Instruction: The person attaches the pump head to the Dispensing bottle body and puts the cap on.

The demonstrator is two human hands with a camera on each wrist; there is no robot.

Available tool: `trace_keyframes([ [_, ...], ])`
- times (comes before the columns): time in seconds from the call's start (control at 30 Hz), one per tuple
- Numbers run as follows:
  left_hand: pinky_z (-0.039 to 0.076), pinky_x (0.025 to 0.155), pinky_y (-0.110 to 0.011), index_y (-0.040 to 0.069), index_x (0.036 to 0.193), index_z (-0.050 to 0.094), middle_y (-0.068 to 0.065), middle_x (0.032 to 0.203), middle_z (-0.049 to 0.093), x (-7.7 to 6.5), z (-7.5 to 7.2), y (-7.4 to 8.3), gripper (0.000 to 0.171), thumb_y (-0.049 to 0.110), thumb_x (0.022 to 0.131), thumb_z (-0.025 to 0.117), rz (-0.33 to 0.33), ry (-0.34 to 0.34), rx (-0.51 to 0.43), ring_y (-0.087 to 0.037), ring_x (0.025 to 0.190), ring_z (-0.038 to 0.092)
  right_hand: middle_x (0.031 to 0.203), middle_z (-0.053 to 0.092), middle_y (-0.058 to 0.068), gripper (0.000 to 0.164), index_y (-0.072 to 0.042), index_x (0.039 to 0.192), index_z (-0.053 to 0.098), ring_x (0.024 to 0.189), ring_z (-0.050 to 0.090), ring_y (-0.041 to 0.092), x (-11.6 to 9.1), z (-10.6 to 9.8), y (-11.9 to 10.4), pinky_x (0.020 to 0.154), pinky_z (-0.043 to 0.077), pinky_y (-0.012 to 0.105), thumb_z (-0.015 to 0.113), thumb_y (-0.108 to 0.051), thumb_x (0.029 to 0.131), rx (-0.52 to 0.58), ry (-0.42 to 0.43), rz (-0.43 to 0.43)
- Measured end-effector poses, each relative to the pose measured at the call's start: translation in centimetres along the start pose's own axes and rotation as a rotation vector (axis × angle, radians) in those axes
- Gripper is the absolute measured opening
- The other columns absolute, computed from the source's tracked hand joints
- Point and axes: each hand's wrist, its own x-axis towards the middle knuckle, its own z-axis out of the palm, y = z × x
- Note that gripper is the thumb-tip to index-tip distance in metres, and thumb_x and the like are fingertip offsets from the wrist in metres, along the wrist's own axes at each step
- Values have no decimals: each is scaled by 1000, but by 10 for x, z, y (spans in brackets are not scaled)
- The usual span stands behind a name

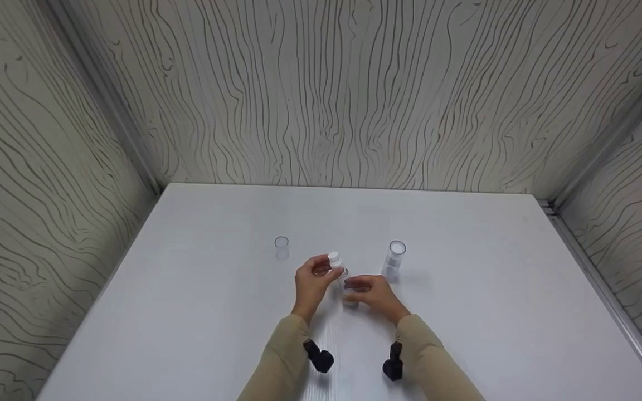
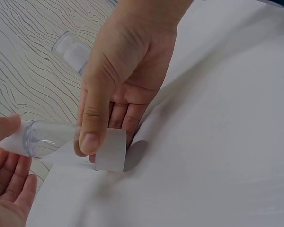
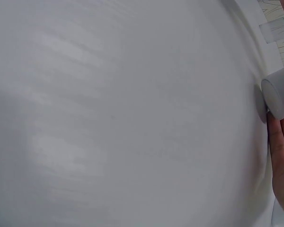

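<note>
In the head view my left hand point(image 1: 311, 285) pinches the white top point(image 1: 334, 258) of a small pump-style bottle between thumb and fingers. My right hand point(image 1: 378, 294) grips the same bottle lower down, near its whitish base point(image 1: 349, 302). The left wrist view shows the bottle's clear body point(image 2: 57, 135) tilted between the two hands, its frosted base close over the table. Only part of that base point(image 3: 277, 94) and the right hand point(image 3: 281, 146) appear at the edge of the right wrist view.
A clear, open-topped cylindrical cap point(image 1: 281, 248) stands on the white table point(image 1: 198, 312) to the left. A second bottle point(image 1: 394, 260), clear at the top and white inside, stands to the right, just beyond the right hand. Wood-grain patterned walls point(image 1: 321, 94) border the table.
</note>
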Motion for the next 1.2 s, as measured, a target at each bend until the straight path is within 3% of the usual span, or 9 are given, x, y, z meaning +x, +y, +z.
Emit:
trace_keyframes([
  [0.33,57,92,-36,-4,113,63,-21,111,69,-2,1,3,39,10,80,76,-26,-12,-8,-29,105,67,118,66,28,45,11,117,62,110,65,38,-1,0,-3,93,56,33,76,-10,80,14,-6,30],
  [0.47,55,97,-42,-9,116,60,-26,114,67,-6,0,13,37,5,83,72,-24,-38,-17,-35,109,66,118,66,29,45,12,117,62,109,66,37,-1,-1,-2,92,56,30,76,-10,80,16,-3,23],
  [0.57,55,97,-42,-13,116,59,-29,115,65,-11,-2,25,36,1,84,68,-14,-68,-32,-39,110,65,118,66,28,45,11,117,62,109,66,35,-1,-1,-2,92,56,27,76,-11,80,13,-4,29],
  [0.73,55,97,-36,-13,120,56,-30,120,63,-17,-7,39,37,0,86,64,-11,-112,-39,-41,115,62,118,66,29,46,12,118,61,111,65,38,-1,-2,-1,94,56,33,75,-12,81,10,-14,23],
  [1.03,54,99,-35,-13,125,54,-30,123,62,-17,-8,36,40,-1,87,61,2,-130,-34,-40,117,62,118,64,33,42,17,117,59,110,64,43,-6,-1,-16,93,56,36,72,-5,82,10,-16,11],
  [1.2,54,98,-36,-11,124,56,-28,121,63,-18,-9,36,39,-1,87,61,14,-127,-48,-37,115,63,118,65,31,42,14,117,61,110,64,41,0,0,-1,92,57,31,73,-7,82,19,-6,16],
])
